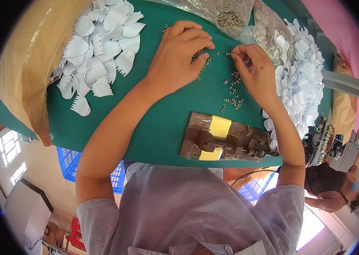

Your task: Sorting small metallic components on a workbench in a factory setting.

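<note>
My left hand (178, 57) is cupped on the green tabletop, its thumb apart from its bent fingers. A small heap of shiny metal clips (207, 62) lies under and beside these fingers, partly hidden by them. To the right, the thumb and fingertips of my right hand (256, 68) are pinched together, with one small metal clip (228, 54) at their tips. Below that hand, more loose clips (234, 91) are scattered on the table. Nearer me sits a brown fixture (194, 138) wrapped in clear film, with yellow strips and metal parts at its right end.
White toothed plastic pieces (103, 46) are heaped at the left, and more white pieces (300, 85) at the right. Clear bags of metal clips (230, 17) lie along the far side. A tan sack (28, 72) borders the left. Another person (332, 187) is at the far right.
</note>
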### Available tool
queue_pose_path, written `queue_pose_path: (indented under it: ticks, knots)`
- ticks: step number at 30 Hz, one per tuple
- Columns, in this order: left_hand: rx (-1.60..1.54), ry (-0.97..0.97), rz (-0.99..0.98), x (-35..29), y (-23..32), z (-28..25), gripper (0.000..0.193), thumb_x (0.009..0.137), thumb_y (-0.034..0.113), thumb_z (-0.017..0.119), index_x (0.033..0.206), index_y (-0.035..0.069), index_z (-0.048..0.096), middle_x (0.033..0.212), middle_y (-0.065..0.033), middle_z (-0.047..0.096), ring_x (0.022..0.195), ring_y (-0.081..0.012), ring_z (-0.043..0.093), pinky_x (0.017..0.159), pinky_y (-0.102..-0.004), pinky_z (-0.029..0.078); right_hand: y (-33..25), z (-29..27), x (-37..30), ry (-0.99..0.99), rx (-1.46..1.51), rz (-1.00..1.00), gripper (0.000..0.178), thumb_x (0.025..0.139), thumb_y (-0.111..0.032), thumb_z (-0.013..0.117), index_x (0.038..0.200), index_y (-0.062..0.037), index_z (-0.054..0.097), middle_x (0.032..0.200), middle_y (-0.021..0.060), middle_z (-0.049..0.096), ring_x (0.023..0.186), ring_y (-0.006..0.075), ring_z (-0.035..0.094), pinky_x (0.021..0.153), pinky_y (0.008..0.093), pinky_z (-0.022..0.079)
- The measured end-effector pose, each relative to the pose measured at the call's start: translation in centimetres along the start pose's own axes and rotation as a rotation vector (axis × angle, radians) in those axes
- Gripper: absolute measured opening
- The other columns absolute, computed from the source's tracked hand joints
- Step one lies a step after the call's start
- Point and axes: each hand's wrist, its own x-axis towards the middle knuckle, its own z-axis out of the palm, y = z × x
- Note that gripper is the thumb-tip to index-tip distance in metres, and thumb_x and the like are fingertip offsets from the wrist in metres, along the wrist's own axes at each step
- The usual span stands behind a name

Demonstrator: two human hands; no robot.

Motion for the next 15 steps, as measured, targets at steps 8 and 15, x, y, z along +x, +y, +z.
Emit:
queue_pose_path:
  ticks: [8,15]
  knots:
    - [0.014,-0.008,-0.007,0.1,0.2,-0.1,0.026,0.085,0.001,0.080,0.109,0.008,0.079,0.126,-0.0005,0.076,0.132,-0.0267,0.060,0.112,-0.0402,0.050,1.0,-0.9,-1.5,-0.034,-0.047,0.057,0.008,0.096,-0.008,0.074,0.104,-0.0046,0.073,0.094,0.0069,0.070,0.086,0.0242,0.070,0.076,0.0383,0.056]
    - [0.005,0.000,0.001,0.1,0.2,-0.1,0.026,0.084,0.000,0.080,0.110,0.008,0.079,0.124,-0.0022,0.076,0.131,-0.0272,0.060,0.111,-0.0399,0.051,-0.1,0.3,-0.2,0.035,-0.010,-0.191,0.016,0.094,-0.007,0.075,0.110,-0.0064,0.075,0.104,0.0081,0.072,0.098,0.0294,0.070,0.082,0.0411,0.057]
